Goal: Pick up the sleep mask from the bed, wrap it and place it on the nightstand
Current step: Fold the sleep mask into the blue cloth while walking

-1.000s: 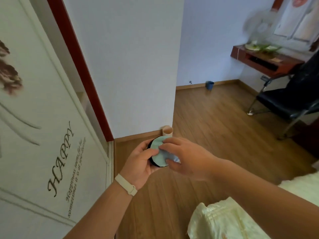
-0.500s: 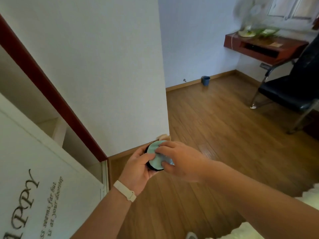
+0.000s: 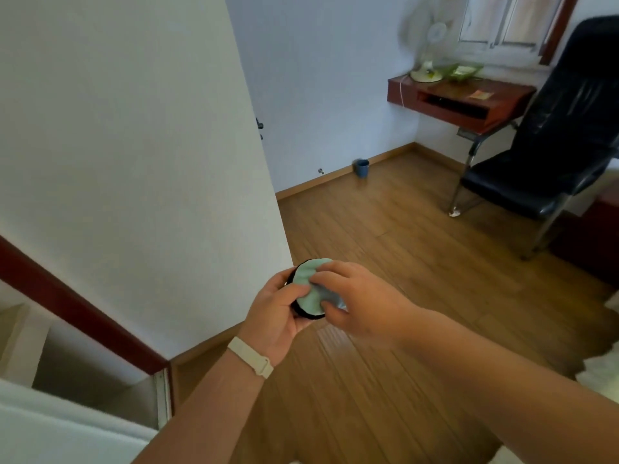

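The sleep mask [image 3: 310,289] is rolled into a compact bundle, pale green on the outside with a black edge underneath. My left hand [image 3: 276,313], with a cream band on the wrist, cups it from the left and below. My right hand [image 3: 355,296] grips it from the right, fingers curled over its top and thumb under it. I hold it at chest height above the wooden floor. Neither the bed's surface nor a nightstand can be made out in this view.
A white wall corner [image 3: 261,195] stands just left of my hands. A wardrobe with a dark red frame [image 3: 83,306] fills the lower left. Across the wooden floor are a black chair [image 3: 542,155], a wall-mounted red desk [image 3: 462,98] with a fan [image 3: 428,38], and a blue cup [image 3: 361,168].
My view has swung right and up, so the wardrobe door with lettering has left the frame. Both hands stay on the mask, and the pale bedding at lower right has slid almost out of view.
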A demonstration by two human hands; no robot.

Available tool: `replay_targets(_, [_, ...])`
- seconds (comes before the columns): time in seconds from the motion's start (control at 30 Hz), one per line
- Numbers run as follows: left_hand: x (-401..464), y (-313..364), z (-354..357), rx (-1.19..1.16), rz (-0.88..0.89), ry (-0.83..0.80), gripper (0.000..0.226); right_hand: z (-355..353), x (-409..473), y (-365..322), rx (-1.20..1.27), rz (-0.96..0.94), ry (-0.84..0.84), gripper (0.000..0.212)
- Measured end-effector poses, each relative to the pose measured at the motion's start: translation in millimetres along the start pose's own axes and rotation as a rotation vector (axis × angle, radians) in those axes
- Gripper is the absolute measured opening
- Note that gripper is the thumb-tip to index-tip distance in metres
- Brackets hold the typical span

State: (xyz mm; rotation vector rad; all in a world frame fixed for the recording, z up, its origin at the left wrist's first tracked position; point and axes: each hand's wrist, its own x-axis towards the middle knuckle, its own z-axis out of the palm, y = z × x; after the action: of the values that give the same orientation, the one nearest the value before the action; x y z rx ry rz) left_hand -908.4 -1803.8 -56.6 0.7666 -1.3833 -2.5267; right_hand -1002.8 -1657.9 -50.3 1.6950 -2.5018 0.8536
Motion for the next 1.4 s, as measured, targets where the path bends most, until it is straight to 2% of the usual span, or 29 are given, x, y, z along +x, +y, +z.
replay_targets(0.2, [82, 13, 13, 0.027, -0.079, -0.088, 0.033, 3, 39, 49, -0.048, 0.125, -0.005, 0.040])
replay_targets(0.53, [247, 66, 57, 0.049, -0.248, -0.442, 0.035, -26, 134, 132, -0.240, 0.419, 0.084, 0.041])
replay_targets(0.67, [290, 74, 94, 0.057, -0.283, -0.571, 0.034, -52, 143, 156, -0.278, 0.541, 0.136, 0.041])
replay_targets(1.03, [327, 15, 237, 0.202, -0.430, -0.857, 0.033, -117, 60, 217, -0.359, 0.859, 0.298, 0.042])
replay_targets(1.4, [339, -41, 411, 0.260, -0.457, -0.932, 0.035, -208, -38, 329, -0.383, 0.868, 0.483, 0.040])
